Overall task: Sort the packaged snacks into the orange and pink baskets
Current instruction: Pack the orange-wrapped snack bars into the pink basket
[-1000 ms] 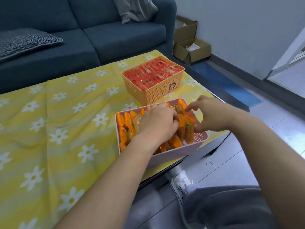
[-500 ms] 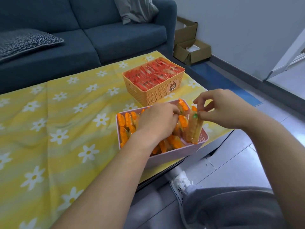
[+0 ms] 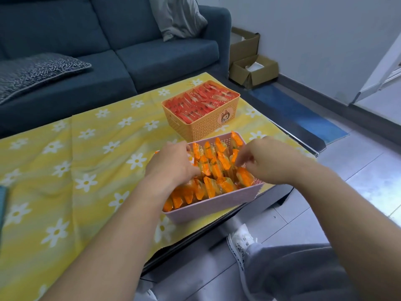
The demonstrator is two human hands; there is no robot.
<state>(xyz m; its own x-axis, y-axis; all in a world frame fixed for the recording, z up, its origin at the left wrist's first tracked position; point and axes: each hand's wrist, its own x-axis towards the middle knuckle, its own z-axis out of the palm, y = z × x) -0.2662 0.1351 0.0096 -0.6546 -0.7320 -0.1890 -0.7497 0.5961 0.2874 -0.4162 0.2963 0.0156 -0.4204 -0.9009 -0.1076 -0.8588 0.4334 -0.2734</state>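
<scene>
Over pink basket (image 3: 217, 205), my left hand (image 3: 173, 165) braces orange snack packets (image 3: 213, 170), can't tell its grip; right hand (image 3: 269, 165) loose-fingered, holding nothing, probably straightening rows.

My left hand (image 3: 173, 166) lies on the orange packets (image 3: 217, 168) in the pink basket's (image 3: 217, 205) left half, fingertips buried among them. My right hand (image 3: 273, 161) hovers over its right half, curled fingers touching packets. Just behind it stands the orange basket (image 3: 208, 127), full of red packets (image 3: 199, 103).

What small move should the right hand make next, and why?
Probably the right hand should stand the packet just below it upright into the row: it lies tilted by the wall of the pink basket, while its neighbours stand in rows.
</scene>
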